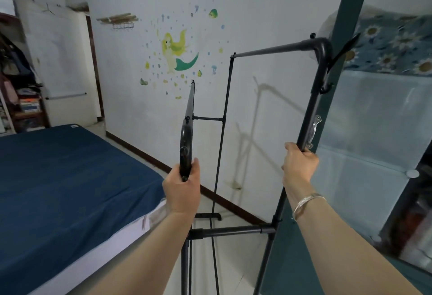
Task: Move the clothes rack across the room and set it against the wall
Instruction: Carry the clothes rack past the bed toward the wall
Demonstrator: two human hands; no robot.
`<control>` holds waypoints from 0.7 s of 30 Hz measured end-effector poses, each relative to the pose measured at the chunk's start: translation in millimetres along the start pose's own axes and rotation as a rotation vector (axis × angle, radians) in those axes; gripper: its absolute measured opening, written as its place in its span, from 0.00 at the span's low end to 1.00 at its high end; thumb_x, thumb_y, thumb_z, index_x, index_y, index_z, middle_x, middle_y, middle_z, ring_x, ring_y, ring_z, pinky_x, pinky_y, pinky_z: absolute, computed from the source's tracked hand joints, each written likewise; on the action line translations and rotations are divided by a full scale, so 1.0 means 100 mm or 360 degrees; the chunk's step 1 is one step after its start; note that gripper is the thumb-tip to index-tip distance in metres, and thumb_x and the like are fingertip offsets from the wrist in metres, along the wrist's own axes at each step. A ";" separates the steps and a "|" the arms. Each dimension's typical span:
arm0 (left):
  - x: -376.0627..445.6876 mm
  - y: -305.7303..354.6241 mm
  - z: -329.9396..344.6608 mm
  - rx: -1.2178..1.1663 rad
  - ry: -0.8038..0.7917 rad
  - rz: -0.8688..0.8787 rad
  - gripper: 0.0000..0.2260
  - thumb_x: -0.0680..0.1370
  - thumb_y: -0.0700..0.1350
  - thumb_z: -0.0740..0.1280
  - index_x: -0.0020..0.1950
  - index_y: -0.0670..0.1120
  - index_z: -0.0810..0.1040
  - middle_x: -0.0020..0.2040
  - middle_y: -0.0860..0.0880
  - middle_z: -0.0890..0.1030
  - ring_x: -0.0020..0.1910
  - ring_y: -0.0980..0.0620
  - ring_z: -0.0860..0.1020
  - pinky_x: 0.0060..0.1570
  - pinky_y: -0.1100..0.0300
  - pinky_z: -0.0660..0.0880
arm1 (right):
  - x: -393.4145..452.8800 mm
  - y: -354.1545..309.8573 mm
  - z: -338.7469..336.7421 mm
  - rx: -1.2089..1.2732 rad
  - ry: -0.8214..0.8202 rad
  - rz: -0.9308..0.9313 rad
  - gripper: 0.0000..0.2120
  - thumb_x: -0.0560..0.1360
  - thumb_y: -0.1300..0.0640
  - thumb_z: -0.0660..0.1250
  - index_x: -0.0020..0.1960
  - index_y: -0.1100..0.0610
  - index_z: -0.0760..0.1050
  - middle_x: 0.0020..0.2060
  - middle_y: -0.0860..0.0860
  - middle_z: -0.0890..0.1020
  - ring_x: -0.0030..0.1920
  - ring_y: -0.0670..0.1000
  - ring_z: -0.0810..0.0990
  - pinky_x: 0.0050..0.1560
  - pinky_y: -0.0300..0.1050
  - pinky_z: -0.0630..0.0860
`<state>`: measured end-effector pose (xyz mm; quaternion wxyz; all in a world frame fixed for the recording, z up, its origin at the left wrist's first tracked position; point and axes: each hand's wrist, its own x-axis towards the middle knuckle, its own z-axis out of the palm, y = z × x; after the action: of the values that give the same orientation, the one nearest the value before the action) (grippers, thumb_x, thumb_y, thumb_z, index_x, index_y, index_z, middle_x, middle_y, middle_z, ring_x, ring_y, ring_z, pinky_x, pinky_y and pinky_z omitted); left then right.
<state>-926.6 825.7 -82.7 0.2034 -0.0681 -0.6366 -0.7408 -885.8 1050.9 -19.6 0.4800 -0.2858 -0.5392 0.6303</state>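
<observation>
Rack [224, 117] is gripped w/ both hands: left hand [182, 189] fingers curled round near post top, right hand [299, 166] fingers wrapped on other upright. Rack's held between bed [70, 173] & wall [257, 14].

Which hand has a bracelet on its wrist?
The right hand, gripping the rack's right post beside the cabinet. A silver bracelet circles its wrist; the left hand's wrist is bare.

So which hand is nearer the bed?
Left. The left hand grips the rack's near post just past the bed's corner; the right hand holds the far post by the cabinet.
</observation>
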 end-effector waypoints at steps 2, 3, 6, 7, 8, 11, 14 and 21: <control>0.11 -0.08 0.11 0.0026 0.0011 0.0000 0.11 0.72 0.60 0.68 0.31 0.58 0.75 0.23 0.58 0.73 0.24 0.59 0.71 0.25 0.62 0.75 | 0.15 0.06 0.12 0.0007 -0.0020 0.0016 0.13 0.64 0.57 0.69 0.28 0.52 0.64 0.19 0.45 0.64 0.21 0.48 0.62 0.23 0.39 0.65; 0.16 -0.12 0.17 0.0030 0.0014 0.0002 0.11 0.73 0.59 0.68 0.31 0.58 0.75 0.23 0.58 0.73 0.25 0.57 0.72 0.26 0.59 0.76 | 0.23 0.09 0.17 0.0015 -0.0031 0.0026 0.14 0.65 0.57 0.69 0.28 0.52 0.64 0.19 0.45 0.64 0.21 0.48 0.62 0.23 0.38 0.64; 0.35 -0.18 0.38 0.0034 0.0061 0.0075 0.13 0.74 0.56 0.68 0.30 0.59 0.74 0.22 0.58 0.72 0.24 0.60 0.70 0.24 0.68 0.71 | 0.52 0.18 0.35 0.0025 -0.0067 0.0033 0.15 0.65 0.57 0.69 0.28 0.51 0.63 0.20 0.46 0.64 0.22 0.49 0.61 0.25 0.40 0.63; 0.42 -0.20 0.47 0.0047 0.0095 0.0115 0.14 0.74 0.55 0.68 0.28 0.59 0.74 0.21 0.59 0.71 0.23 0.61 0.68 0.23 0.70 0.68 | 0.63 0.21 0.42 0.0023 -0.0092 0.0033 0.14 0.65 0.57 0.69 0.28 0.51 0.64 0.20 0.46 0.64 0.22 0.49 0.61 0.25 0.40 0.63; 0.49 -0.23 0.55 0.0057 0.0127 0.0137 0.16 0.74 0.54 0.69 0.27 0.59 0.73 0.21 0.59 0.70 0.22 0.61 0.67 0.22 0.71 0.66 | 0.74 0.23 0.48 0.0018 -0.0119 0.0030 0.14 0.65 0.57 0.69 0.29 0.52 0.64 0.20 0.46 0.64 0.21 0.48 0.61 0.25 0.40 0.64; 0.65 -0.37 0.78 0.0056 0.0184 0.0151 0.18 0.75 0.51 0.69 0.26 0.58 0.72 0.21 0.59 0.69 0.22 0.60 0.66 0.23 0.71 0.65 | 1.06 0.32 0.67 0.0023 -0.0197 0.0014 0.14 0.67 0.58 0.69 0.29 0.53 0.66 0.19 0.45 0.64 0.20 0.48 0.62 0.22 0.37 0.64; 0.75 -0.48 0.98 0.0035 0.0232 0.0155 0.17 0.75 0.50 0.69 0.27 0.54 0.71 0.21 0.58 0.70 0.22 0.61 0.67 0.23 0.70 0.67 | 1.32 0.41 0.85 0.0042 -0.0260 -0.0015 0.15 0.68 0.60 0.68 0.29 0.53 0.64 0.21 0.48 0.64 0.21 0.49 0.62 0.23 0.39 0.63; 1.03 -0.67 1.36 0.0110 0.0380 0.0177 0.19 0.75 0.50 0.69 0.26 0.53 0.68 0.21 0.57 0.69 0.23 0.59 0.66 0.23 0.70 0.65 | 1.82 0.59 1.24 0.0006 -0.0409 -0.0027 0.14 0.65 0.57 0.67 0.28 0.53 0.62 0.22 0.50 0.64 0.23 0.51 0.63 0.25 0.42 0.63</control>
<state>-1067.6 942.9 -82.9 0.3206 -0.0077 -0.6282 -0.7089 -1080.5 1169.8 -15.8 0.4128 -0.1972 -0.5975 0.6586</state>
